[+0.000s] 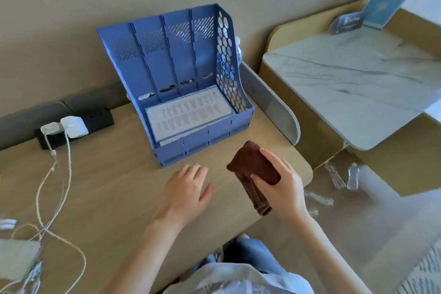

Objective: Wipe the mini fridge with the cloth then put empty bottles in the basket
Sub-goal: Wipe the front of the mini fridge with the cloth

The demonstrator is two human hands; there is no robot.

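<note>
My right hand [285,186] grips a folded dark brown cloth [250,167] just above the right end of the wooden desk [114,198]. Flat on the desk to its left rests my left hand [186,188], fingers apart and holding nothing. A blue plastic basket-like file organiser [191,93] stands at the back of the desk with a printed sheet [188,113] lying in it. Several clear empty bottles [343,175] lie on the floor to the right, below the desk edge. No mini fridge is clearly visible.
A marble-topped cabinet [353,79] stands at the right with blue cards [381,5] on it. A black power strip [76,126] with white chargers and trailing cables [52,186] occupies the desk's left side. Another bottle [238,51] shows behind the organiser.
</note>
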